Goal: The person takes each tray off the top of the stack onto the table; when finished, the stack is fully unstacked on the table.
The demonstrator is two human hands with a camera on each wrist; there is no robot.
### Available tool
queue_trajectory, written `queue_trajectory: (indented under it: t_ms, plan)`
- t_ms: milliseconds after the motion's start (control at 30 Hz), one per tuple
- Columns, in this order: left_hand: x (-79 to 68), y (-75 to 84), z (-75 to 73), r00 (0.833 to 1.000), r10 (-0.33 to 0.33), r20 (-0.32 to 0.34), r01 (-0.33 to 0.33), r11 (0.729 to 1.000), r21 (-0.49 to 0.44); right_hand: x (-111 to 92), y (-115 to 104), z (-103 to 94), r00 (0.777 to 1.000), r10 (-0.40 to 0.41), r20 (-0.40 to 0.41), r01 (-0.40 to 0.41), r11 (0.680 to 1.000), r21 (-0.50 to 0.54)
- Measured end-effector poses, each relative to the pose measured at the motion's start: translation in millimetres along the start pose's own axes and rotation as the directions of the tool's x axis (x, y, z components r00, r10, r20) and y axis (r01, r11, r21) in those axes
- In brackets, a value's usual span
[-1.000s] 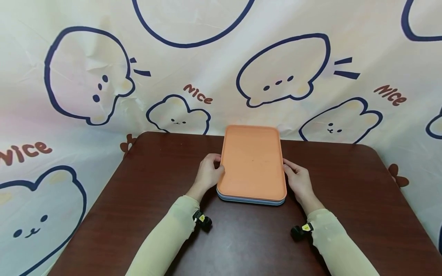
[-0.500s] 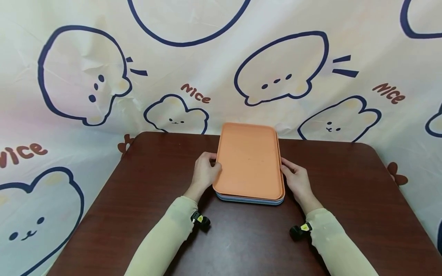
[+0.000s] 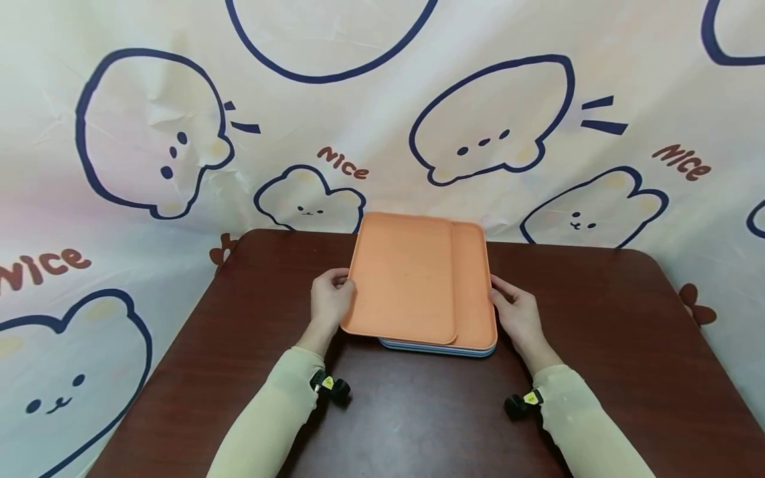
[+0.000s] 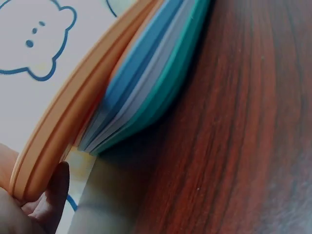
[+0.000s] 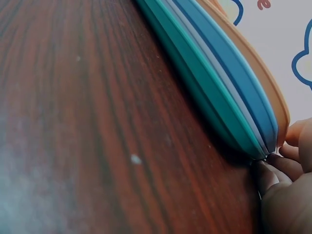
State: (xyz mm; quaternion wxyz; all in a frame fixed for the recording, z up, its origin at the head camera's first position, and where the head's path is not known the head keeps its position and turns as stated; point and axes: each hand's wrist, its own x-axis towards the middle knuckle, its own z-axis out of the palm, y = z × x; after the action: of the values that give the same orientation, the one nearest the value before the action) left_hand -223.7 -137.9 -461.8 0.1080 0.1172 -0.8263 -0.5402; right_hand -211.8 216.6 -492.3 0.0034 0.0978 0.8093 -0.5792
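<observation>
On the table (image 3: pixel 406 411), I have the tray stack (image 3: pixel 475 285) between the hands, edge gripped by the right hand (image 3: pixel 518 318), and the orange top tray (image 3: pixel 403 279) overhanging, pinched by the left hand (image 3: pixel 329 302), a likely separation step next calling for level support.
</observation>
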Motion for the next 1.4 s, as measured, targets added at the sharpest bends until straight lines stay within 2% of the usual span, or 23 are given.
queue_trajectory:
  t_ms: [100, 267, 500, 733, 933, 1100, 1400]
  plan:
    - [1.9, -2.4, -3.8, 1.0, -0.01, -0.028, 0.008, 0.999, -0.047, -1, 0, -1.4, 1.0, -0.001, -0.006, 0.001, 1.0, -0.012]
    - [5.0, -5.8, -15.6, 0.998, -0.003, -0.07, -0.001, 0.998, -0.062, -1, -1, -2.6, 1.0, -0.008, -0.007, 0.008, 1.0, -0.024]
    - [15.1, -14.6, -42.2, 0.993, -0.015, -0.117, 0.007, 0.998, -0.068, -1, -9, -5.2, 0.999, -0.033, 0.013, 0.034, 0.994, -0.104]
    - [26.6, -26.9, -74.5, 0.988, -0.062, -0.141, 0.054, 0.997, -0.062, -2, -14, -4.3, 1.0, -0.013, 0.028, 0.016, 0.993, -0.114]
    - [35.1, -40.7, -104.7, 0.979, -0.122, -0.164, 0.119, 0.993, -0.027, -2, -12, -3.3, 0.999, -0.034, 0.033, 0.037, 0.993, -0.113]
    - [42.8, -51.7, -130.1, 0.973, -0.143, -0.181, 0.147, 0.989, 0.011, -2, -12, -1.4, 0.998, -0.045, 0.04, 0.049, 0.993, -0.104]
    - [56.1, -73.7, -162.5, 0.962, -0.203, -0.181, 0.221, 0.971, 0.089, -2, -11, -2.4, 0.998, -0.046, 0.032, 0.049, 0.991, -0.126]
